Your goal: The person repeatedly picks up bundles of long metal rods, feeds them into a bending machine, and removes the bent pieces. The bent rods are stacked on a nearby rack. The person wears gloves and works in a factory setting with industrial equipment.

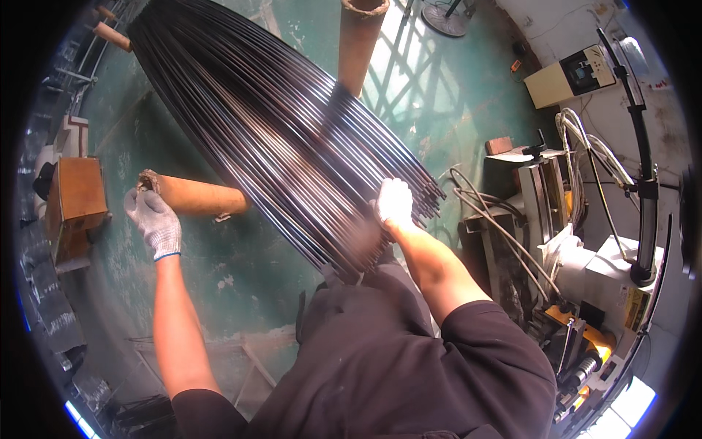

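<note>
Thin dark metal rods (270,132) over round brown tube (203,194), clearance prob; white-gloved left hand (153,223) at left rim, white-gloved right hand (395,201) at rods' near ends, can't tell grips.

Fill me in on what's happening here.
A person is working over a spread of dark rods. The gloved right grip is on the rods, by their near ends. The gloved left grip is at the end of a brown tube; whether it holds the tube is unclear.
</note>
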`<state>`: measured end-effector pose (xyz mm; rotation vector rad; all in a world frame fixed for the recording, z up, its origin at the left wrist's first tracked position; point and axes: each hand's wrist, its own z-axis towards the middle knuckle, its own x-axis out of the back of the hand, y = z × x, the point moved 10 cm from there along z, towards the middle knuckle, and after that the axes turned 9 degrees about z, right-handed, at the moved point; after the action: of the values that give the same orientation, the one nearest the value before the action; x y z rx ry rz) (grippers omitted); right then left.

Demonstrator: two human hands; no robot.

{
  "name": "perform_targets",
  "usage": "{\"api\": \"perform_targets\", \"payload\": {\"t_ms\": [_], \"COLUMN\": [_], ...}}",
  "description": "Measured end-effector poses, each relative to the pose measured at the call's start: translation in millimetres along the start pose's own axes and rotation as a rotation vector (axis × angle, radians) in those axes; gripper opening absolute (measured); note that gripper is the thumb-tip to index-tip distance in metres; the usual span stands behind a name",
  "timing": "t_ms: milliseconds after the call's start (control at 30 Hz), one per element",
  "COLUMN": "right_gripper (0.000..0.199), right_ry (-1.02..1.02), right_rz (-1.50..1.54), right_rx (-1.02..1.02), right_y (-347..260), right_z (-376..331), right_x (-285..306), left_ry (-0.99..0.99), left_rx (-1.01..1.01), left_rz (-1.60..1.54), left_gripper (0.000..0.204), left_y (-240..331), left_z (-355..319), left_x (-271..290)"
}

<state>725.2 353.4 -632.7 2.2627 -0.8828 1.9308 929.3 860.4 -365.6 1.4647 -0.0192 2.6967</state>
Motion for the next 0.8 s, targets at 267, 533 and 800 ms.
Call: {"api": "perform_targets", "payload": {"t_ms": [267,533,800], "right_gripper": [0.044,0.034,0.042], "right_ry": [-0.246,-0.388,-0.623], "right_rz": [0.045,0.1,0.264], "right_rx": [-0.008,0.009,-0.113], "right_y": [15,21,7], "right_z": [28,41,33], "right_x": [-7,-16,8], "left_ry": [0.011,0.033,0.04], "left_rx": [-0.001,0.064,0.083], "left_rz": [-0.016,-0.038,-0.037], "left_gripper": [0.037,0.035,0.031], "left_y": [12,8,8], "left_z": [1,0,-1], "left_x": [6,3,9]}}
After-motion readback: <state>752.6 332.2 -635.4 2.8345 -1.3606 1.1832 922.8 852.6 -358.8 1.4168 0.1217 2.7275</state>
